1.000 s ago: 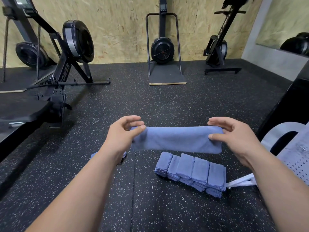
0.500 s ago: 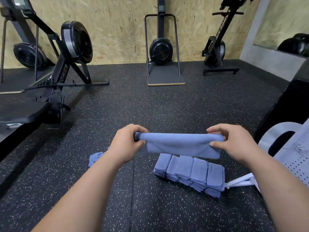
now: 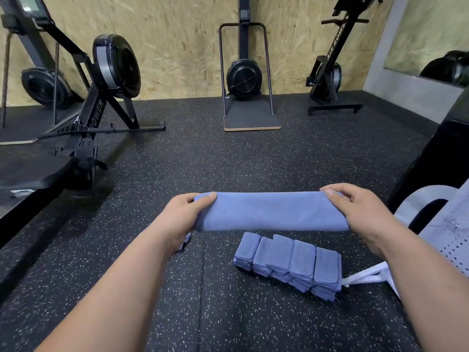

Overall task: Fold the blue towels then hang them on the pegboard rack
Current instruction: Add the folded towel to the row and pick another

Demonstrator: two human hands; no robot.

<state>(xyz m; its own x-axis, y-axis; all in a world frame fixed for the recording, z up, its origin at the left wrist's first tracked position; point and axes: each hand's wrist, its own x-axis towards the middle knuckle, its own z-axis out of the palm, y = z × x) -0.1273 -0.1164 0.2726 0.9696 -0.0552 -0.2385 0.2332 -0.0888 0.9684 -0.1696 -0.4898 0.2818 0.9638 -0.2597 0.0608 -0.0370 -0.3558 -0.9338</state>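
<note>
A blue towel, folded into a long flat band, stretches level in the air between my hands. My left hand grips its left end, thumb on top. My right hand grips the right end, fingers curled over the upper edge. Below it on the black rubber floor lies a row of several folded blue towels, leaning on one another. A scrap of another blue towel peeks out under my left wrist. The white perforated pegboard rack shows at the right edge, partly cut off.
Rowing machines stand at the left and far right, and a ski machine on a board at the back wall. A black box rises on the right. A white strap lies beside the folded row.
The towel went from a hanging band to a tighter fold; both hands turned their grip over the top edge and lifted it slightly, keeping it level.
</note>
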